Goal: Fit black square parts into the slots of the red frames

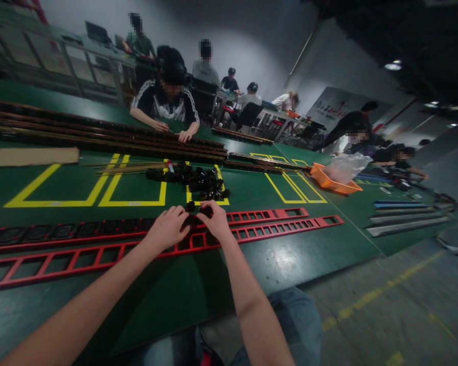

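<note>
My left hand [170,225] is closed, its curled fingertips and thumb at the red slotted frame [248,217] farther from me. What it grips is hidden. Beside it, my right hand [215,222] pinches a small black part [206,210] over the same frame. Another small black piece [191,206] shows by the left fingertips. Square black units [38,232] fill the left stretch of this frame. A second red slotted frame [87,258], with open slots, lies nearer to me and runs under my wrists. Just beyond my hands is a pile of black parts [204,180].
Long dark rails [99,133] cross the green table [275,259], with a co-worker's hands [187,133] behind them. Cardboard [32,156] lies at left. An orange bin [334,182] holding a plastic bag and several grey strips [406,223] are at right.
</note>
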`<state>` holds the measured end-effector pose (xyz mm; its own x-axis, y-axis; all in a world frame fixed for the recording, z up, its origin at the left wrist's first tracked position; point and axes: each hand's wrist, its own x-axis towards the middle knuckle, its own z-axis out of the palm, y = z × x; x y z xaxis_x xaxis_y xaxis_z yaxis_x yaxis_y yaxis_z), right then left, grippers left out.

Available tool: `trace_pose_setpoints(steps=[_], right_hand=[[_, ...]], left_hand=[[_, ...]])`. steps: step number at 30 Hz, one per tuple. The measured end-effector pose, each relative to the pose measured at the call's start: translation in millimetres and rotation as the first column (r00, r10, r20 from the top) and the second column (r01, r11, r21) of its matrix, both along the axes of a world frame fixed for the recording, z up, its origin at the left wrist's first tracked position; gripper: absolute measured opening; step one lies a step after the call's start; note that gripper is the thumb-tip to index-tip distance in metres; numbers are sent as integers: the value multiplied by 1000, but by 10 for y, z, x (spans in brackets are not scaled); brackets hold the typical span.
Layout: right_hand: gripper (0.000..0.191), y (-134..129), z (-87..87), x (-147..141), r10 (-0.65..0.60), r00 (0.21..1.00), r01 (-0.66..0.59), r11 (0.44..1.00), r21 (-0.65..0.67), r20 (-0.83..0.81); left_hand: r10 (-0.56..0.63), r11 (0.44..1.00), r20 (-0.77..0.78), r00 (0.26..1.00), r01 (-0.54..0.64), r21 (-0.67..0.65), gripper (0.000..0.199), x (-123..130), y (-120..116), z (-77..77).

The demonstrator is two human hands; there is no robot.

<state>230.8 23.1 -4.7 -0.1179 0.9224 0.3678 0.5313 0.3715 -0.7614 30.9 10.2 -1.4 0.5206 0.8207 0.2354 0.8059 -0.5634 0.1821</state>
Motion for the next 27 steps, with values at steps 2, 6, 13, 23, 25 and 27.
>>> trace_pose_setpoints(steps=[2,6,13,23,25,27], right_hand=[[19,-9,2,-12,-8,998,9,1000,-17,62],[30,-25,20,-36,56,974,-64,997,32,217],[48,-49,42,-39,200,959,-197,980,-34,200],[47,-53,50,-28,195,950,-199,980,-10,243],[46,-48,44,-30,182,940,-188,982,-9,289],[46,-46,43,-34,176,927,-178,984,-25,332]], left_hand=[[0,1000,-11,1000,0,-7,23,0,3,-7],[18,1000,-13,1000,-18,9,25,-1,10,-21],[66,998,14,998,-66,-2,26,-3,5,-5],[53,999,17,998,-53,-11,26,0,-4,5],[49,999,16,999,-48,-16,26,2,-4,7],[46,999,17,999,-46,-22,26,4,-2,6]])
